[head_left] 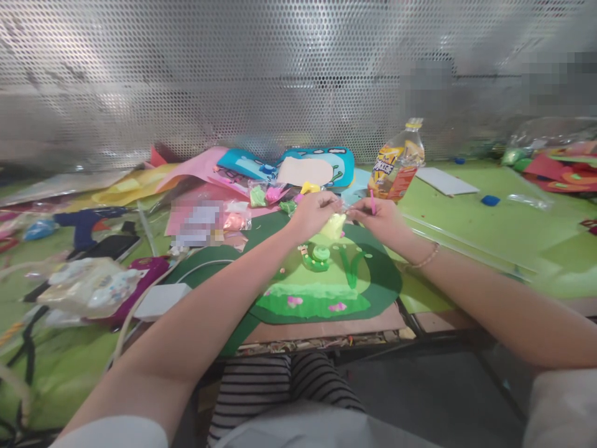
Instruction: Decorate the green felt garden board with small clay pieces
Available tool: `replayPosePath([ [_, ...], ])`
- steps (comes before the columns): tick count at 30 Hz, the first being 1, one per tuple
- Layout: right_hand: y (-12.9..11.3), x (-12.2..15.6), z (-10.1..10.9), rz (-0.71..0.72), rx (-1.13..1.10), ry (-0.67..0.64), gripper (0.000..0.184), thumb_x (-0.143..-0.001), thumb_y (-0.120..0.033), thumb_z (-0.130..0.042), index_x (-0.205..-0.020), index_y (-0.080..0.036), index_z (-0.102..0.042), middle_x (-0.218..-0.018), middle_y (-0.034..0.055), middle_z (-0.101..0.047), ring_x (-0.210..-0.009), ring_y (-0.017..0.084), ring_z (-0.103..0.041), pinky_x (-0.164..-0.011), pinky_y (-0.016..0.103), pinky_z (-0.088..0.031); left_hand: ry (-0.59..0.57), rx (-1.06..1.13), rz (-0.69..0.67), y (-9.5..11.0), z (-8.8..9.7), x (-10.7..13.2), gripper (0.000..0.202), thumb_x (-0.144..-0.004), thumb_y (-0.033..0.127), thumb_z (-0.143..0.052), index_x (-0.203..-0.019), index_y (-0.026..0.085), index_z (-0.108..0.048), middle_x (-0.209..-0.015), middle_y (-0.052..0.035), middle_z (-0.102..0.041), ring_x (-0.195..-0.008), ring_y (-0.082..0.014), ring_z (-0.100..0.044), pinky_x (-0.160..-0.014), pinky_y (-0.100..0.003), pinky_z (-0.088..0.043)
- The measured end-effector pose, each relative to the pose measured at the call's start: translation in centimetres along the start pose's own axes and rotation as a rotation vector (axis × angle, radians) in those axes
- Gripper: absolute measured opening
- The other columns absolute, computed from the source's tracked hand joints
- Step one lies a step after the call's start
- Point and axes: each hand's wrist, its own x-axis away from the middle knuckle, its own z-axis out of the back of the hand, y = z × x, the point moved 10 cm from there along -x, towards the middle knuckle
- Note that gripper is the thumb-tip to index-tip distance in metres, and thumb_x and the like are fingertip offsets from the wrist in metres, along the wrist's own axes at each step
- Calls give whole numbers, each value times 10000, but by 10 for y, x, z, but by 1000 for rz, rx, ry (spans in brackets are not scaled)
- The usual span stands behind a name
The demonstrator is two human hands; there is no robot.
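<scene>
Both my hands are raised over a green felt picture board [373,292] that carries a clay snail [317,256] and a strip of clay grass with pink flowers. My left hand [313,211] is closed in a pinch on the top of a small clear bag of pale yellow clay [334,226]. My right hand [380,214] is closed too, holding a thin pink stick [372,200] upright and touching the same bag from the right. The two hands almost meet.
A plastic drink bottle [397,162] stands just behind my right hand. Small bags of coloured clay [265,195], pink and blue felt sheets [298,167], a blue glue gun [86,224], a phone [109,247] and a white box [161,300] lie to the left. A perforated metal screen stands behind.
</scene>
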Motion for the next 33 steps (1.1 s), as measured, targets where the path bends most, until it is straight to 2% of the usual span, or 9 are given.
replayPosePath([
  [6, -4, 1, -2, 13, -41, -40, 187, -723, -310, -594, -641, -144, -607, -585, -1, -584, -505, 86, -432, -498, 223, -334, -56, -34, 1, 3, -1, -2, 235, -803, 322, -480, -675, 137, -550, -583, 26, -473, -554, -82, -400, -544, -215, -298],
  [11, -10, 3, -7, 36, -15, -55, 215, -756, -349, -568, -693, -145, -597, -597, -5, -552, -529, 94, -430, -510, 224, -339, -206, -136, 15, 12, 8, -5, 274, -788, 304, -501, -568, 142, -522, -487, 30, -436, -474, -78, -385, -502, -226, -284],
  [14, -22, 6, -10, 119, 40, -59, 227, -780, -360, -546, -714, -150, -599, -606, -4, -558, -535, 97, -431, -507, 223, -326, -288, -310, -74, 30, 10, -1, 317, -805, 293, -474, -524, 146, -472, -496, 30, -415, -481, -71, -368, -493, -229, -258],
  [18, -33, 11, -14, 214, 84, -82, 237, -805, -338, -518, -661, -157, -573, -583, 4, -575, -539, 107, -465, -517, 226, -334, -334, -455, -244, 51, 2, 5, 297, -825, 280, -441, -561, 146, -470, -536, 34, -400, -532, -72, -369, -519, -226, -258],
  [22, -35, 14, -19, 218, -27, -120, 256, -813, -339, -510, -618, -174, -507, -573, 2, -569, -534, 112, -494, -505, 221, -348, -369, -479, -313, 52, -7, 8, 283, -832, 273, -424, -585, 147, -480, -557, 35, -417, -561, -75, -384, -549, -222, -279],
  [25, -35, 12, -20, 214, -34, -114, 281, -821, -359, -496, -605, -180, -477, -552, -12, -524, -526, 107, -466, -498, 220, -333, -371, -500, -324, 52, -6, 7, 261, -817, 241, -422, -588, 145, -501, -554, 34, -438, -564, -76, -398, -557, -217, -294],
  [28, -32, 8, -15, 234, 64, -72, 282, -843, -367, -455, -645, -174, -508, -558, -19, -491, -540, 103, -430, -510, 220, -316, -312, -579, -299, 52, 11, 0, 262, -814, 243, -420, -618, 140, -561, -559, 26, -476, -563, -78, -424, -560, -217, -304],
  [31, -20, 0, -10, 240, 190, -57, 296, -863, -364, -418, -694, -162, -553, -553, -18, -485, -536, 105, -412, -524, 228, -304, -114, -793, -209, 43, 54, -11, 285, -816, 282, -435, -646, 137, -612, -586, 9, -511, -600, -96, -468, -591, -229, -319],
  [33, -5, -5, -6, 201, 236, -48, 290, -862, -346, -416, -711, -158, -577, -555, -12, -505, -538, 111, -432, -531, 232, -306, 11, -984, -108, 30, 85, -14, 254, -803, 282, -452, -716, 144, -646, -675, -18, -572, -692, -133, -521, -632, -246, -343],
])
